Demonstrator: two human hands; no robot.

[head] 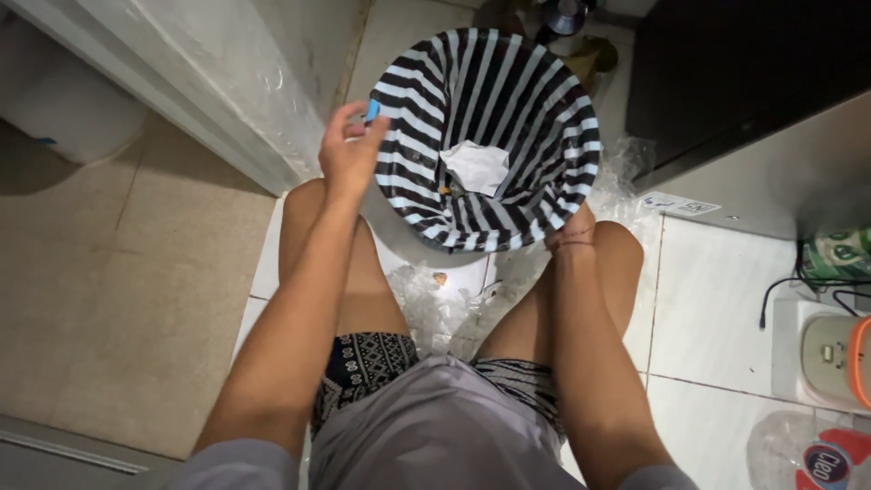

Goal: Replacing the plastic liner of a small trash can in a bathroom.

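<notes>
The left hand (pixel 349 150) was closed in a pinch on a small blue object (pixel 372 111) at the rim of the striped bin (pixel 413 136). The right hand (pixel 572 229) was mostly hidden under the bin's near edge; its opening could not be told. Crumpled white paper (pixel 476 166) lay inside the bin. Clear plastic wrap (pixel 435 308) was spread on the tiled floor (pixel 717 308) between the knees, with a wall (pixel 227 82) close on the left.

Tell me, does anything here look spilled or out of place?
Yes. Crumpled clear plastic lies scattered on the tiled floor between the knees, outside the striped bin; only white paper sits inside it.
</notes>
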